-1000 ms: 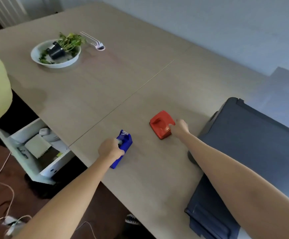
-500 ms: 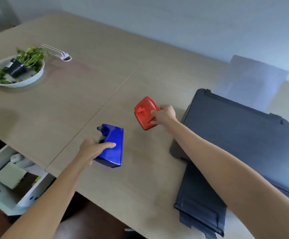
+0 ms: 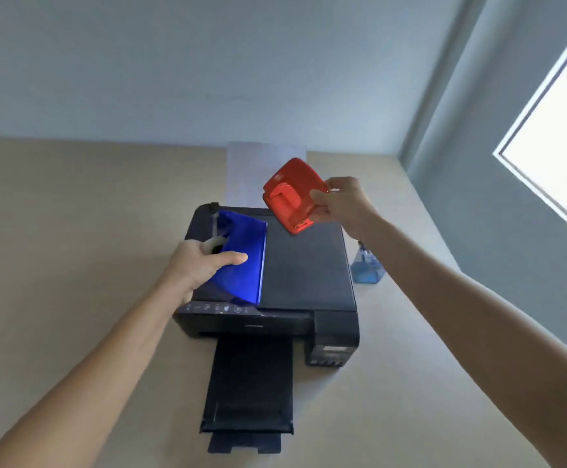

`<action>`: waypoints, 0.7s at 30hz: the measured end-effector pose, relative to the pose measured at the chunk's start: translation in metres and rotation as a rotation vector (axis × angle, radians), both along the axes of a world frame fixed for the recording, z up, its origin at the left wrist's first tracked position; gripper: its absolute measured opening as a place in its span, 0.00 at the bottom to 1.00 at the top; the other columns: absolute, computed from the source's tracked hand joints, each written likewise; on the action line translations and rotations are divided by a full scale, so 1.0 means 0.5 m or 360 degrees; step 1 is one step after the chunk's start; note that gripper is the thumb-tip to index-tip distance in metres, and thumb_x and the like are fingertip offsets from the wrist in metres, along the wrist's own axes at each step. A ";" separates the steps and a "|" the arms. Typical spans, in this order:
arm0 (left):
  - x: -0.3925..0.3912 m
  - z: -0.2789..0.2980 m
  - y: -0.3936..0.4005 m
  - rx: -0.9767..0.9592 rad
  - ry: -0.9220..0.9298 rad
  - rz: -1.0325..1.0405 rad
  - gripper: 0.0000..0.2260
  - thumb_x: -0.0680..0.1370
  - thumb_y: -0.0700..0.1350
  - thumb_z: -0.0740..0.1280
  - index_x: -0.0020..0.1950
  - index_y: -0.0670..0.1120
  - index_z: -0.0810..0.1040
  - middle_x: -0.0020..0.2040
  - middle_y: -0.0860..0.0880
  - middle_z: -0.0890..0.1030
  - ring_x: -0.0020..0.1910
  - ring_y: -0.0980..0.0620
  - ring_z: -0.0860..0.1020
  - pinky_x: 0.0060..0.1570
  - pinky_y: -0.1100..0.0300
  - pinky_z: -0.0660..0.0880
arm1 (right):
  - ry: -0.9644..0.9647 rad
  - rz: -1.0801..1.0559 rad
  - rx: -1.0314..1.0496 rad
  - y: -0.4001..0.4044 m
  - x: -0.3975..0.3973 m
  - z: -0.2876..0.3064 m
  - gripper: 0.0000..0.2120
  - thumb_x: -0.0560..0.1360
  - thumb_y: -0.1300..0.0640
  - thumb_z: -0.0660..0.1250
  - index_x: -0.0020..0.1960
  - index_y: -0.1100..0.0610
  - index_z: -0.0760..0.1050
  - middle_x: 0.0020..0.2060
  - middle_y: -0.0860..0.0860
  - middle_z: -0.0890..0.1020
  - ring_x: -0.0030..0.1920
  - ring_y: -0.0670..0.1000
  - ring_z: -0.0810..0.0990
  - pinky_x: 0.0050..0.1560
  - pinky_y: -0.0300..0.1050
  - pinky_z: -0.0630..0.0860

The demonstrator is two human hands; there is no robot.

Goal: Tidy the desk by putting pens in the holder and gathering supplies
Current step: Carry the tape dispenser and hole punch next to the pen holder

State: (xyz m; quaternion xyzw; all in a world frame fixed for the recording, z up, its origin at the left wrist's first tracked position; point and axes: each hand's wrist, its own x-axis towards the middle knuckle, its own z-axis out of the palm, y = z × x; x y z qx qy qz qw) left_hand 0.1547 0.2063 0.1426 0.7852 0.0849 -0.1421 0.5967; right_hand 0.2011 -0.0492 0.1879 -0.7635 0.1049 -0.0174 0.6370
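Gathering step: left hand (image 3: 201,261) grip closed on blue tape dispenser (image 3: 241,258), right hand (image 3: 341,204) grip closed on red hole punch (image 3: 289,195), both held above the printer (image 3: 305,265). Next move likely calls for setting both down together, level, on the printer or the table (image 3: 72,231).

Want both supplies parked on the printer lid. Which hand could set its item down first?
Probably the left hand: its blue tape dispenser looks low over the black printer's lid. The right hand holds the red hole punch higher, near the back edge.
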 end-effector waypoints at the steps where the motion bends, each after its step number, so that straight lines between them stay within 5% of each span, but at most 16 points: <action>1: 0.005 -0.001 -0.057 -0.0002 -0.0007 -0.0070 0.11 0.66 0.44 0.79 0.46 0.49 0.84 0.45 0.50 0.84 0.49 0.48 0.80 0.50 0.58 0.73 | -0.0009 -0.0076 0.0002 -0.060 -0.017 0.002 0.10 0.73 0.67 0.67 0.35 0.60 0.72 0.28 0.58 0.77 0.23 0.50 0.76 0.35 0.48 0.83; 6: 0.001 -0.033 -0.313 0.0019 0.0091 -0.0356 0.16 0.64 0.46 0.79 0.50 0.46 0.84 0.40 0.50 0.84 0.42 0.49 0.83 0.38 0.60 0.74 | 0.0044 -0.0418 0.0002 -0.308 -0.106 -0.027 0.09 0.74 0.67 0.67 0.35 0.62 0.72 0.22 0.55 0.78 0.21 0.49 0.77 0.31 0.45 0.83; 10: -0.013 -0.101 -0.477 0.0226 0.0145 -0.0512 0.20 0.61 0.52 0.79 0.49 0.46 0.83 0.44 0.48 0.84 0.43 0.48 0.82 0.37 0.60 0.75 | 0.0156 -0.0612 0.0102 -0.447 -0.160 -0.099 0.04 0.74 0.66 0.67 0.42 0.68 0.74 0.36 0.66 0.81 0.31 0.60 0.84 0.40 0.52 0.85; 12: -0.019 -0.139 -0.544 0.0375 0.0155 -0.0604 0.20 0.61 0.54 0.77 0.49 0.47 0.83 0.44 0.50 0.83 0.43 0.50 0.80 0.35 0.61 0.73 | 0.0257 -0.0705 0.0123 -0.504 -0.175 -0.152 0.10 0.73 0.65 0.68 0.49 0.72 0.74 0.42 0.70 0.81 0.36 0.65 0.84 0.45 0.58 0.83; 17: -0.024 -0.231 -0.646 0.0785 0.0236 -0.0607 0.20 0.60 0.54 0.75 0.47 0.47 0.82 0.48 0.48 0.84 0.46 0.48 0.80 0.36 0.61 0.73 | 0.0466 -0.0889 0.0116 -0.567 -0.191 -0.297 0.13 0.72 0.65 0.70 0.53 0.72 0.74 0.41 0.67 0.81 0.24 0.55 0.82 0.28 0.48 0.83; 21: -0.018 -0.283 -0.686 0.1033 0.0285 -0.0478 0.17 0.64 0.48 0.73 0.50 0.46 0.80 0.51 0.46 0.84 0.50 0.44 0.82 0.42 0.59 0.77 | 0.0620 -0.0919 0.0107 -0.538 -0.196 -0.387 0.04 0.70 0.65 0.70 0.42 0.64 0.76 0.38 0.63 0.81 0.30 0.59 0.83 0.34 0.55 0.84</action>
